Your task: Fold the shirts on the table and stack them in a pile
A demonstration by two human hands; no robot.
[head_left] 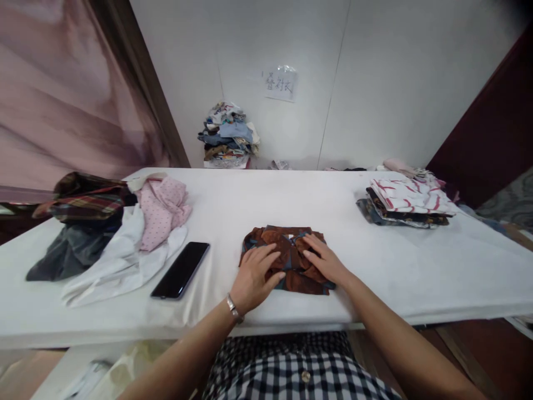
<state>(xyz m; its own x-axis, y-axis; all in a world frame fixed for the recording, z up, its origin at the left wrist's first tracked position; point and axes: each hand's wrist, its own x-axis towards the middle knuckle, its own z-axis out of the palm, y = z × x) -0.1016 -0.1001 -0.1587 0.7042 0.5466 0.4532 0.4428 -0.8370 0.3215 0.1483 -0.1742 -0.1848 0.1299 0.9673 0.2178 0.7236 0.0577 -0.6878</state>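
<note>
Where both hands (pixel 287 266) press flat, the folded brown shirt (pixel 291 244) is half hidden.

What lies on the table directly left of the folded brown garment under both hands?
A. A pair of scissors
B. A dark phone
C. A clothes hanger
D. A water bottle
B: a dark phone lies flat on the white table, between the folded brown garment and the loose clothes pile.
</note>
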